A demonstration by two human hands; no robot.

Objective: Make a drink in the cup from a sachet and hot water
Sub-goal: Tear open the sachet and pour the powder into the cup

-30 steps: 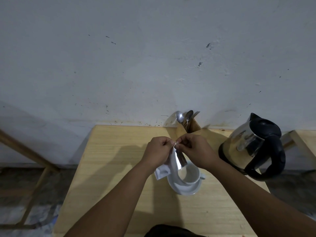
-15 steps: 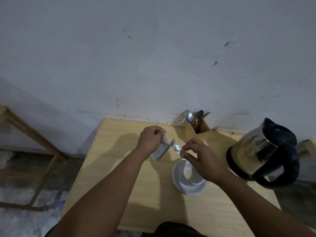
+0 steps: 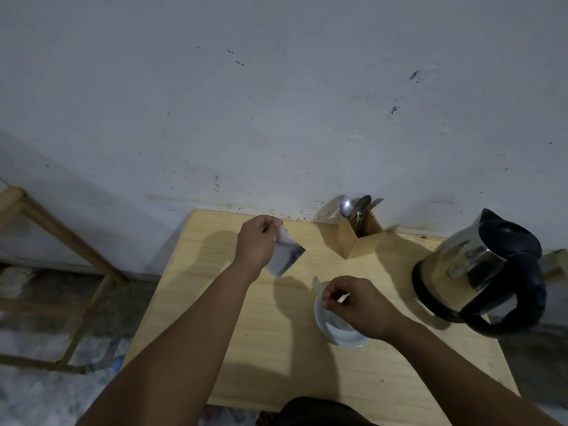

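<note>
Looking down through the head camera, we see our left hand (image 3: 256, 245) raised over the wooden desk (image 3: 276, 348), fingers pinching the top of a silvery sachet (image 3: 285, 255) that hangs tilted. Our right hand (image 3: 356, 305) hovers over the white cup (image 3: 330, 325), pinching a small torn strip (image 3: 316, 284). A steel kettle (image 3: 479, 269) stands at right, a wooden cutlery holder (image 3: 358, 235) behind.

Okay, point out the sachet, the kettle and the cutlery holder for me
sachet (image 3: 285, 256): head view, on its silvery face below the left hand's pinch.
kettle (image 3: 467, 259): head view, on its shiny steel body.
cutlery holder (image 3: 364, 238): head view, on the wooden box's front wall.
</note>
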